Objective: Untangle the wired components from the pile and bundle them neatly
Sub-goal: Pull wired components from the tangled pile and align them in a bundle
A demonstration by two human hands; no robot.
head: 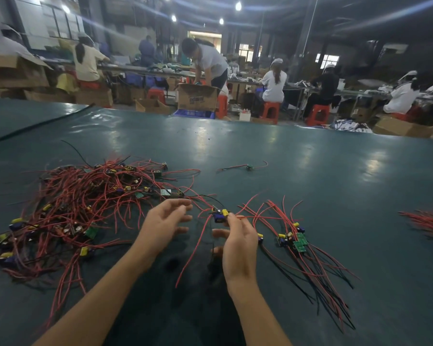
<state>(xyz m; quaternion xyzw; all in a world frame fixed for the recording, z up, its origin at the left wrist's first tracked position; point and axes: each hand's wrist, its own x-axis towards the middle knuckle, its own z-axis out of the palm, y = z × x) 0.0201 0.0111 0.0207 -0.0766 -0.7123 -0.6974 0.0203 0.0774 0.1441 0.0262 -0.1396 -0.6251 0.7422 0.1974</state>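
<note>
head view: the pile (78,216) of wired components lies on the green table mat (310,158), its red and black leads knotted around small boards and yellow capacitors. just right of the pile, the person's right hand (238,243) pinches one component (220,216) between thumb and fingertips, lifted off the mat. it is held by its body rather than its leads, probably so the wires hang free and can slide out of the tangle. one red lead droops from it toward the person. others run back toward the pile's right edge, so it does not look fully free yet.

the left hand (165,221) hovers between the pile and the held component, fingers spread and relaxed, grasping nothing that can be seen. it seems placed there to catch or comb the trailing leads.

further right of the pile, beyond the right hand, a sorted group (294,239) lies with its boards together and its wires running roughly one way. it is likely laid so to be bundled without tangling again. a single stray component (249,167) lies behind and to the right of the pile, apart from everything. far right of the pile, at the frame edge, a blurred sheaf of red wires (428,221) shows.

the task seems early, since most pieces are in the pile.
</note>
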